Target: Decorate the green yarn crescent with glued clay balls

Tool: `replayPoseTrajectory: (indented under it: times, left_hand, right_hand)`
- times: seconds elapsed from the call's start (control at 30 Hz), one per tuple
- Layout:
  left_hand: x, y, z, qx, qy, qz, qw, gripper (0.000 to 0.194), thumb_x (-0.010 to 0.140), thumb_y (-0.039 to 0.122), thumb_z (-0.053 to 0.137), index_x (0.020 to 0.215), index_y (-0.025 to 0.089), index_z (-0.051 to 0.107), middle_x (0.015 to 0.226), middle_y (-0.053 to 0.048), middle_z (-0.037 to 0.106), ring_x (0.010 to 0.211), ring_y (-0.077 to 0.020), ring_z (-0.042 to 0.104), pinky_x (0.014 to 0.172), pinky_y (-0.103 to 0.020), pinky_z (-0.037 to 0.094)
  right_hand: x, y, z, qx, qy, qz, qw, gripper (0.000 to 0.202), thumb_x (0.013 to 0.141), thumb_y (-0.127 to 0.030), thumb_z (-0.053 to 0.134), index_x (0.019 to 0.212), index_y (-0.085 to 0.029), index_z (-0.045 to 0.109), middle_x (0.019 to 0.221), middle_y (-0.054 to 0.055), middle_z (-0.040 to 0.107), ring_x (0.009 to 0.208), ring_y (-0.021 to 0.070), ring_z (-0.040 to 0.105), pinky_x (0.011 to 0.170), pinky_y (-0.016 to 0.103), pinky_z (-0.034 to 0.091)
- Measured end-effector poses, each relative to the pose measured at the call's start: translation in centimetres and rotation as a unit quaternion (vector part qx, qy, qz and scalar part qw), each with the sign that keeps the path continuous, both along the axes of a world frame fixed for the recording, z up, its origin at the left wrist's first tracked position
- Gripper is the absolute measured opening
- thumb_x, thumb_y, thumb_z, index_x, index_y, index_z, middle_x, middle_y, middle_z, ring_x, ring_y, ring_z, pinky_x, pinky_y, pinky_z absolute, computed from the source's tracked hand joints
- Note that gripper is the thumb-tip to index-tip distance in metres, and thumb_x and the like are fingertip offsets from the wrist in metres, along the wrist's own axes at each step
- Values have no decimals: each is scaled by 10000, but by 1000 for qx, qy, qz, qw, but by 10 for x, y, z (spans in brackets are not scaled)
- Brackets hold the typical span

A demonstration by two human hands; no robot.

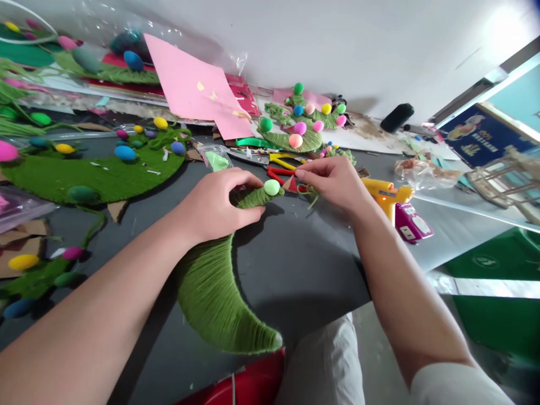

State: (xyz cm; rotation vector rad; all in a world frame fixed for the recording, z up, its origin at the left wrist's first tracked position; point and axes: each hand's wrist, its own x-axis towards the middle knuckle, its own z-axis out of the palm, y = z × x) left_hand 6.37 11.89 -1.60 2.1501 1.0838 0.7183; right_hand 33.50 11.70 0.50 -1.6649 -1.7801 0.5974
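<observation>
Nearest are a grey trouser leg [337, 360] and a glossy red surface [253, 379] below the edge of the dark grey desk [304, 253]; just beyond, the thick crescent wrapped in green yarn [211, 298] lies on the desk, its lower tip pointing right at the near edge, its body bowing out to the left, its long axis running away from the person.

The left hand [223, 202] is curled over the crescent's far arm, thumb on the near side and fingers on the far side, so that this grip is closed about the yarn; a pale green egg-shaped ball [272, 187] sits at the far tip, between the two hands, just beside the left fingertips.

The right hand [333, 180] is to the right of that tip, its grip a finger-and-thumb pinch; I cannot tell whether anything is in it; the ball lies left and slightly nearer, and the left hand is the closer one; a small red triangular piece [291, 183] and a thin green strand [311, 196] show by the right fingertips.

Farther right is a yellow glue gun [382, 194]; beyond the hands lie red-and-yellow-handled pliers [282, 163], then a large pink sheet [194, 84].
</observation>
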Motion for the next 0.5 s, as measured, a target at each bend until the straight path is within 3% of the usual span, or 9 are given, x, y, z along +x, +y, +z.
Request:
replayPoseTrajectory:
  times: [0.07, 0.13, 0.23, 0.33, 0.4, 0.5]
  left_hand:
    - [0, 0, 0, 1, 4, 4, 1000, 358, 788, 417, 785, 1099, 241, 773, 1110, -30, 791, 1034, -260, 718, 935, -363, 538]
    - [0, 1, -1, 0, 7, 7, 1000, 343, 788, 427, 782, 1084, 255, 771, 1104, -24, 795, 1033, -263, 719, 936, -366, 539]
    - [0, 1, -1, -5, 8, 10, 1000, 343, 783, 449, 779, 1077, 272, 774, 1096, -19, 799, 1033, -274, 722, 935, -375, 544]
    - [1, 1, -1, -10, 8, 16, 1000, 357, 776, 461, 780, 1083, 279, 780, 1104, -22, 801, 1042, -282, 724, 941, -383, 547]
    - [1, 1, -1, -11, 9, 20, 1000, 361, 775, 459, 782, 1088, 279, 782, 1115, -23, 799, 1050, -284, 725, 946, -383, 549]
    - [1, 0, 1, -12, 11, 17, 1000, 368, 773, 448, 785, 1096, 272, 780, 1129, -25, 798, 1059, -285, 723, 950, -385, 549]
  right_hand:
    - [4, 1, 1, 6, -53, -21, 998, 189, 877, -356, 755, 852, -186, 836, 586, -10, 530, 583, 145, 444, 630, 348, 392]
    - [8, 2, 1, 36, -108, -58, 992, 128, 877, -302, 732, 842, -210, 815, 654, 25, 609, 650, 190, 543, 720, 404, 475]
    - [17, 2, 2, 106, -188, -119, 969, 151, 844, -191, 678, 919, -248, 797, 1050, 108, 749, 1018, 326, 673, 966, 572, 507]
    - [21, 1, 5, 177, -204, -150, 951, 222, 859, -188, 654, 1013, -277, 787, 1305, 119, 694, 1322, 398, 575, 1078, 643, 454]
    - [16, -1, 8, 180, -153, -119, 964, 171, 921, -261, 648, 1026, -269, 783, 1244, 122, 717, 1260, 361, 617, 1026, 566, 511]
    - [1, -5, 10, 95, -105, -13, 990, 206, 937, -436, 716, 946, -246, 795, 1041, 99, 753, 1005, 288, 675, 895, 459, 541]
